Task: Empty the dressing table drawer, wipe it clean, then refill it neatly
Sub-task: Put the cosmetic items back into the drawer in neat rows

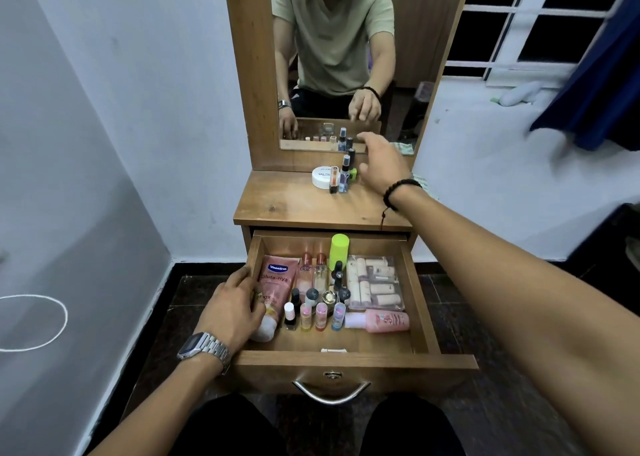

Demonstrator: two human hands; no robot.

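Drawer (pixel 420 300) pulled out, mostly full. Left hand (pixel 232 308) grips Vaseline tube (pixel 275 289) at its left wall. Right hand (pixel 384 165) relaxed, empty, near bottles (pixel 344 177) at tabletop (pixel 294 199) back edge. Stand removed items upright there, grouped by type.

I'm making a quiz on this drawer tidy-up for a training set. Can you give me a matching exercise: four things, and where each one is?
Things:
1. Vaseline tube
2. green bottle
3. white round tub
4. clear pouch of rollers

Places:
A. on the table top by the mirror
B. right part of the drawer
C. left side of the drawer, under the left hand
D. standing at the back of the drawer

Pairs: 1-C, 2-D, 3-A, 4-B
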